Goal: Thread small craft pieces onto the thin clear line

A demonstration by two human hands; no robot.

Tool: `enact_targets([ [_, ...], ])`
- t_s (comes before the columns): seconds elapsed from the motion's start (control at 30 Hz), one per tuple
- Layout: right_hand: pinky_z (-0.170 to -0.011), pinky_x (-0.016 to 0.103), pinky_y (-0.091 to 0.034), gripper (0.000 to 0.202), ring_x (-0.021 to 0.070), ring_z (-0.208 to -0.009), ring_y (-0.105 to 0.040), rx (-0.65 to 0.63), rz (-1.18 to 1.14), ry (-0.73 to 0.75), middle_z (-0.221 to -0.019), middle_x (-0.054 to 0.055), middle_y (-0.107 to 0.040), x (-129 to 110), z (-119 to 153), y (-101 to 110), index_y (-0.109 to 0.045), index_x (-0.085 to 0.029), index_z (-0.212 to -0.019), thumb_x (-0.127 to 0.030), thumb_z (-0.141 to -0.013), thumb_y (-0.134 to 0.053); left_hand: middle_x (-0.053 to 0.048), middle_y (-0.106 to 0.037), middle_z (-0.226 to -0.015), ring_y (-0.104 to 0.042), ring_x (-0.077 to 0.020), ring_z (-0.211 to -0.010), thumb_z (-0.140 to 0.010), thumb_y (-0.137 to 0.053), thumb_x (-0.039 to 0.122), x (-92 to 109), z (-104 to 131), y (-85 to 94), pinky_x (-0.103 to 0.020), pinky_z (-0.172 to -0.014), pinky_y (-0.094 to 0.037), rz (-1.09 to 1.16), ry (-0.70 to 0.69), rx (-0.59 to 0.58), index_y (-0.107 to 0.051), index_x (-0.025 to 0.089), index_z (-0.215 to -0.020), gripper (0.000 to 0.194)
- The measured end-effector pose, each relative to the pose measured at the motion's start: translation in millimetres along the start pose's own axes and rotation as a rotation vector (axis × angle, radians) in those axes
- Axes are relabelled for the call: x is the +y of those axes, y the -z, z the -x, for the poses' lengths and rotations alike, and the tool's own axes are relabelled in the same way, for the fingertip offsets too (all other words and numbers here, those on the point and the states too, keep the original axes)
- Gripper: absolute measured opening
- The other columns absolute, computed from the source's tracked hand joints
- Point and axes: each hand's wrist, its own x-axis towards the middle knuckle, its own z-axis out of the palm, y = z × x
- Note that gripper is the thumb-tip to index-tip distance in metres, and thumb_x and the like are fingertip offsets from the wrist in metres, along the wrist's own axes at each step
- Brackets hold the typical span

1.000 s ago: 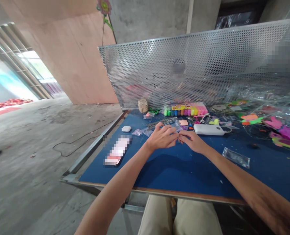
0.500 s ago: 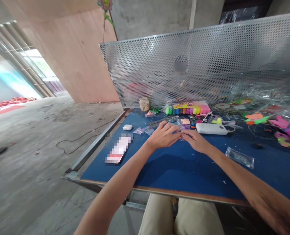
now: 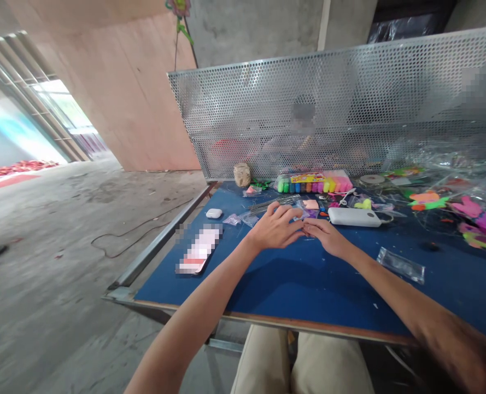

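Above the blue tabletop (image 3: 292,295), my left hand (image 3: 276,225) and my right hand (image 3: 325,235) meet at their fingertips. Both are closed in a pinch, and whatever sits between the fingers is too small or hidden to make out. Just beyond them lie a peach-coloured piece (image 3: 310,204) and thin metal rods (image 3: 273,204). A white power bank (image 3: 354,216) with a cable rests close to my right hand. Small purple packets (image 3: 232,219) lie left of my left hand.
A phone (image 3: 199,249) and a white earbud case (image 3: 214,213) lie at the left. Behind are a stone-like lump (image 3: 241,175), a pack of coloured clay (image 3: 314,181) and a perforated metal panel (image 3: 333,104). Foam shapes (image 3: 429,200) and a clear plastic sleeve (image 3: 401,265) are at the right.
My hands stay together in the same place, with only a slight shift of the fingers. The objects on the table have not moved.
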Motion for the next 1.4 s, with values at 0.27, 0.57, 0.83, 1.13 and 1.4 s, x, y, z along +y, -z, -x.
enact_targets([
  [0.27,-0.068,0.03,-0.036,0.036,0.0164,-0.071,-0.046,-0.048,0.071,-0.002,-0.073,0.0,-0.049,-3.7,0.3,2.5,-0.053,-0.019,-0.077,-0.046,-0.099,-0.042,-0.006,-0.058,-0.121,-0.049,-0.0224,-0.106,-0.097,-0.048,0.04,-0.5,0.0,-0.6,-0.044,-0.098,-0.031,0.01,-0.03,-0.014,-0.067,0.026,-0.103,0.024],
  [0.57,-0.06,0.029,-0.036,0.041,0.0153,-0.063,-0.043,0.0,-0.014,-0.034,-0.068,0.0,-0.047,0.7,-2.5,4.9,-0.053,-0.02,-0.075,-0.054,-0.095,-0.044,-0.011,-0.055,-0.129,-0.048,-0.0269,-0.12,-0.093,-0.052,0.053,-0.3,-2.8,7.7,-0.044,-0.102,-0.032,0.129,0.232,0.141,-0.058,0.027,-0.127,0.044],
  [0.83,-0.062,0.029,-0.038,0.038,0.0147,-0.063,-0.048,0.052,-0.042,-0.018,-0.067,0.0,-0.053,3.9,-4.7,3.4,-0.057,-0.019,-0.077,-0.05,-0.096,-0.048,-0.005,-0.071,-0.102,-0.061,-0.0209,-0.103,-0.088,-0.056,0.06,-6.4,-4.8,-3.3,-0.039,-0.101,-0.034,0.387,0.39,0.0,-0.059,0.021,-0.123,0.052],
  [1.13,-0.065,0.03,-0.044,0.037,0.0167,-0.064,-0.056,0.006,0.023,0.005,-0.068,0.002,-0.062,-2.5,-0.8,10.6,-0.062,-0.019,-0.073,-0.048,-0.095,-0.051,0.002,-0.071,-0.083,-0.065,-0.0132,-0.081,-0.088,-0.061,0.054,-7.1,-4.0,-8.4,-0.031,-0.091,-0.038,0.556,0.297,-0.101,-0.066,0.021,-0.099,0.035],
  [1.4,-0.066,0.032,-0.048,0.035,0.0211,-0.07,-0.065,0.016,0.229,0.04,-0.074,0.004,-0.071,-7.2,2.4,17.6,-0.072,-0.022,-0.079,-0.044,-0.095,-0.05,0.0,-0.07,-0.079,-0.062,-0.0136,-0.077,-0.096,-0.052,0.049,-1.6,-3.3,-8.2,-0.035,-0.096,-0.036,0.442,0.28,-0.029,-0.069,0.021,-0.093,0.033],
])
